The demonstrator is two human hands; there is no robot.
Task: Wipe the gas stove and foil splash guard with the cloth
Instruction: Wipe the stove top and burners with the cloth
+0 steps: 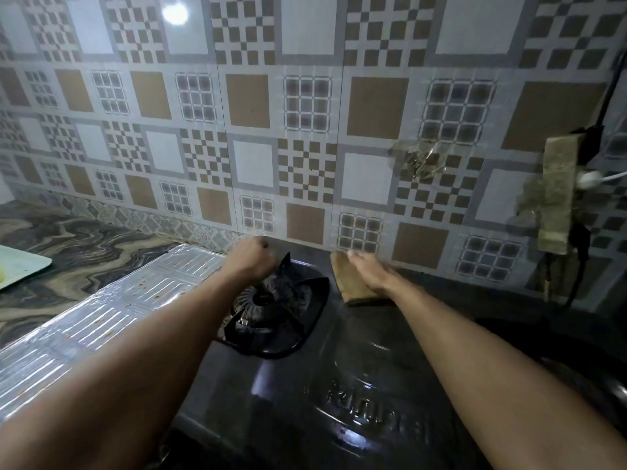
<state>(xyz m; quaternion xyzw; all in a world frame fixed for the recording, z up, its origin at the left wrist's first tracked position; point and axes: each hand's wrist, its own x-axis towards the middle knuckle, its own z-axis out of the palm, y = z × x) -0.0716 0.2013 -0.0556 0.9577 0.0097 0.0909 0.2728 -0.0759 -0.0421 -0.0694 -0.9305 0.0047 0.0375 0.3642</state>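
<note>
Head view of a black glass gas stove [305,378] filling the lower centre of the frame, its far edge meeting the tiled wall [305,130]. The right hand [368,273], fingers straight, presses flat on a brown cloth [349,283] at the stove's far edge, just right of centre. The left hand [251,259], fingers curled, sits at the far rim of the burner grate [271,310]; whether it grips the grate cannot be told. The foil splash guard [101,317] lies flat along the stove's left edge, speckled with crumbs, beside the marbled counter [68,242]. Bare glass lies open between grate and cloth. Raised lettering near the stove's front is blurred and unreadable. A pale tray [23,266] sits at the left edge.
</note>
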